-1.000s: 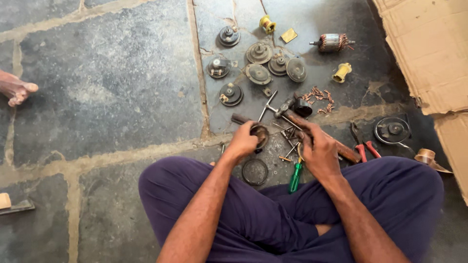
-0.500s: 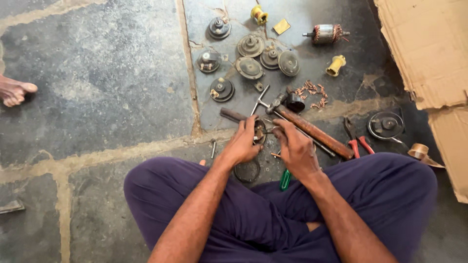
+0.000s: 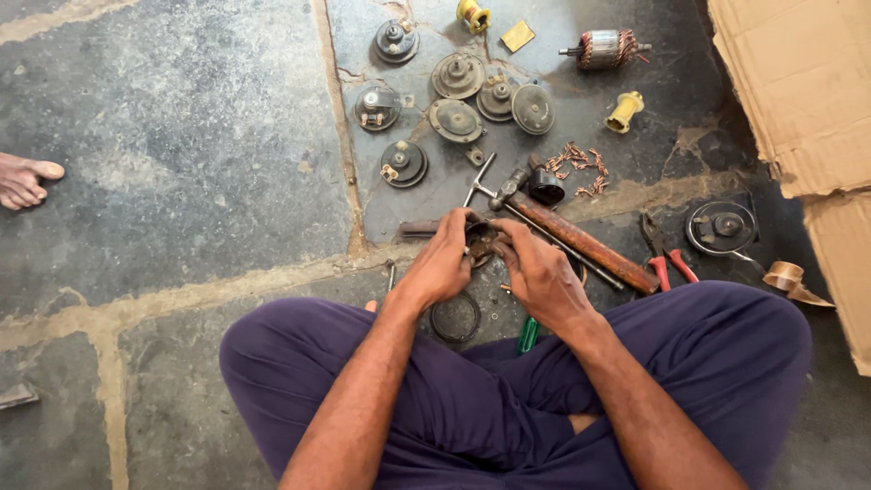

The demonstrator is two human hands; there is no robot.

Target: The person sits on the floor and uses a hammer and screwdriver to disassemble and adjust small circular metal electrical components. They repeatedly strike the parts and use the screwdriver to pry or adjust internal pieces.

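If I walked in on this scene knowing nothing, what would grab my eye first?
Both hands, left hand and right hand, meet over a small dark round metal part just beyond the crossed purple-trousered legs. Above them, a cluster of round grey metal discs lies spread on the stone floor. A long rusty-handled hammer lies slanting at the right.
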